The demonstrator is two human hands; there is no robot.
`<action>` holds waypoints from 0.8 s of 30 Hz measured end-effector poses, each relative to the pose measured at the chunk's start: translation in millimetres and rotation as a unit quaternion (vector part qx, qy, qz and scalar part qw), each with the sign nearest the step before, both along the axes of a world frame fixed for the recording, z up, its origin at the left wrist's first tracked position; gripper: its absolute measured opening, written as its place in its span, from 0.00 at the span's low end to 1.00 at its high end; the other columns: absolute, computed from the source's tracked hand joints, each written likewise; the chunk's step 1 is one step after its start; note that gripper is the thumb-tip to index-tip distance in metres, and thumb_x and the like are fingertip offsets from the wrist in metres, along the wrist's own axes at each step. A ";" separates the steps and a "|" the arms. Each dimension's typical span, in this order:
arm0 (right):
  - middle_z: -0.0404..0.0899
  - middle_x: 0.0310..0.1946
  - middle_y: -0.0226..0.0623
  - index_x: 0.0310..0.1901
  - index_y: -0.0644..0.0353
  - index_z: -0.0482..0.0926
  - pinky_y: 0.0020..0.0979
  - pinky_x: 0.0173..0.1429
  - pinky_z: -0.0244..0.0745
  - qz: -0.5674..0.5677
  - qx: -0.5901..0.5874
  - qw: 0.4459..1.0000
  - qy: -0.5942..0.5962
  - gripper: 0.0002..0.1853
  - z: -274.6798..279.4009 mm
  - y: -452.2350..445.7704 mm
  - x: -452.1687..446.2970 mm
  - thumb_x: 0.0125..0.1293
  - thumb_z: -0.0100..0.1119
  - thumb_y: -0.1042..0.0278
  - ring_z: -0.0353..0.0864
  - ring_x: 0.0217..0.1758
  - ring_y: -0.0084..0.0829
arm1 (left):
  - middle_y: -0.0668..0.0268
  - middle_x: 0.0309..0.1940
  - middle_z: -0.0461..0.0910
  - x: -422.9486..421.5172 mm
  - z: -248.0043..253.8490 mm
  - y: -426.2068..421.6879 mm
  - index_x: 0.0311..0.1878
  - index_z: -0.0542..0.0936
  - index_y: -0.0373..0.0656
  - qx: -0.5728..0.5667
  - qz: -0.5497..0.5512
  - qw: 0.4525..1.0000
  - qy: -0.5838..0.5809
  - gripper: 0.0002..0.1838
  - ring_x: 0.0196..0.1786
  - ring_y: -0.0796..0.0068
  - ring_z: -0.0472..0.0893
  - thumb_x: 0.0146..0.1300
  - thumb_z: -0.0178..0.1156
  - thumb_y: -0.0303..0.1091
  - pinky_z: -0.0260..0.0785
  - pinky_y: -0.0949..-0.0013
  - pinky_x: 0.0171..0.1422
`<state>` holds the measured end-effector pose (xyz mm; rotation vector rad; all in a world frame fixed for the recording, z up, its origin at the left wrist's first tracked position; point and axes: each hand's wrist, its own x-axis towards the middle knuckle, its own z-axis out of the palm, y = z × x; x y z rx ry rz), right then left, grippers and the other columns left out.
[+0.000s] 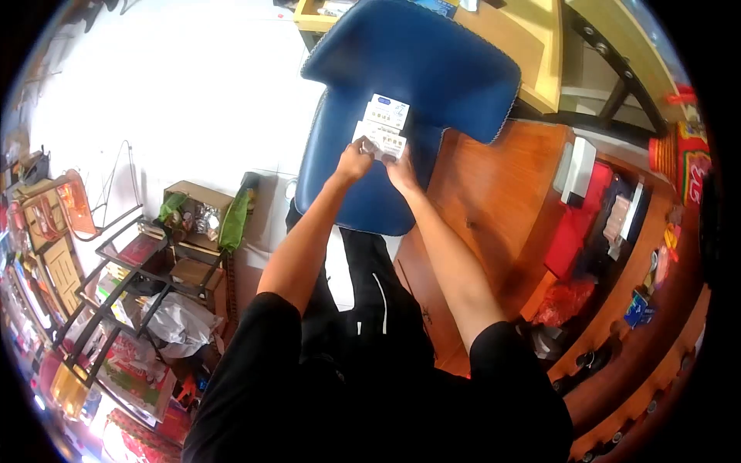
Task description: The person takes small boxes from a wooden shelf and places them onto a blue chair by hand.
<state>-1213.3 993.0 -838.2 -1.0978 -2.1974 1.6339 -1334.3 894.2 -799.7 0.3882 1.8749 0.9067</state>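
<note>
A white printed box (384,142) is between my two hands, above the seat of a blue chair (340,193). My left hand (356,161) is closed at the box's lower left edge, its fingertips over the printed face. At the lower right edge, my right hand (400,170) grips the same box. Just beyond it shows another white printed panel (387,111) with a blue mark; I cannot tell whether it is a second box or part of the first. Small print is too blurred to read.
On the left stands a black metal rack (116,324) with bags and goods, beside a cardboard box (202,196). An orange-brown wooden surface (494,185) lies to the right, with a red item (575,231) on shelving. A yellow wooden frame (532,46) is behind the chair.
</note>
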 end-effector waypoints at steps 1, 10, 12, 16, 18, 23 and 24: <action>0.74 0.45 0.44 0.59 0.64 0.59 0.32 0.49 0.73 0.004 0.002 1.000 -0.003 0.28 -5.1 3.5 -2.0 0.59 0.58 0.67 0.76 0.48 0.36 | 0.40 0.57 0.69 -2.4 -4.5 2.2 0.63 0.65 0.33 -0.018 0.021 0.999 -0.017 0.34 0.62 0.50 0.70 0.51 0.55 0.37 0.60 0.62 0.67; 0.79 0.40 0.46 0.67 0.57 0.57 0.38 0.52 0.72 0.026 -0.065 0.969 -0.237 0.39 -17.4 -19.0 83.6 0.53 0.62 0.65 0.79 0.45 0.42 | 0.63 0.26 0.77 4.8 -15.6 -171.1 0.37 0.80 0.40 -0.031 0.156 0.982 -0.100 0.19 0.28 0.79 0.72 0.64 0.49 0.47 0.65 0.73 0.31; 0.79 0.37 0.43 0.61 0.60 0.65 0.38 0.48 0.73 0.000 -0.119 0.963 -0.241 0.32 -20.3 -39.4 130.6 0.53 0.62 0.66 0.79 0.42 0.37 | 0.66 0.19 0.75 24.9 -55.5 -278.0 0.28 0.79 0.43 -0.061 0.084 0.989 -0.106 0.16 0.25 0.77 0.74 0.61 0.49 0.43 0.64 0.69 0.27; 0.73 0.22 0.36 0.48 0.60 0.70 0.32 0.16 0.64 -0.038 -0.176 0.954 -0.239 0.18 -10.1 -79.4 226.0 0.54 0.57 0.73 0.70 0.14 0.28 | 0.60 0.19 0.76 76.4 8.6 -413.6 0.35 0.78 0.39 -0.256 0.253 0.915 -0.180 0.13 0.26 0.68 0.79 0.57 0.56 0.41 0.71 0.61 0.30; 0.72 0.24 0.36 0.45 0.58 0.70 0.32 0.17 0.66 -0.053 -0.169 0.949 -0.259 0.18 36.9 -96.2 251.9 0.50 0.58 0.76 0.72 0.17 0.30 | 0.58 0.26 0.79 98.6 29.2 -472.8 0.39 0.77 0.40 -0.249 0.216 0.916 -0.231 0.14 0.27 0.62 0.79 0.58 0.55 0.41 0.72 0.60 0.29; 0.75 0.23 0.38 0.32 0.63 0.74 0.32 0.20 0.69 -0.192 -0.088 0.939 -0.273 0.07 139.6 -148.4 279.6 0.50 0.54 0.82 0.75 0.21 0.31 | 0.59 0.29 0.79 98.6 43.7 -465.1 0.41 0.77 0.38 -0.219 0.286 0.892 -0.273 0.12 0.27 0.63 0.78 0.58 0.56 0.37 0.69 0.61 0.27; 0.77 0.24 0.41 0.29 0.64 0.75 0.32 0.21 0.69 -0.258 -0.148 0.922 -0.247 0.05 172.6 -168.2 280.0 0.51 0.51 0.83 0.76 0.22 0.32 | 0.59 0.27 0.79 104.4 39.7 -465.9 0.39 0.77 0.38 -0.202 0.273 0.907 -0.248 0.12 0.27 0.65 0.78 0.57 0.57 0.36 0.68 0.63 0.26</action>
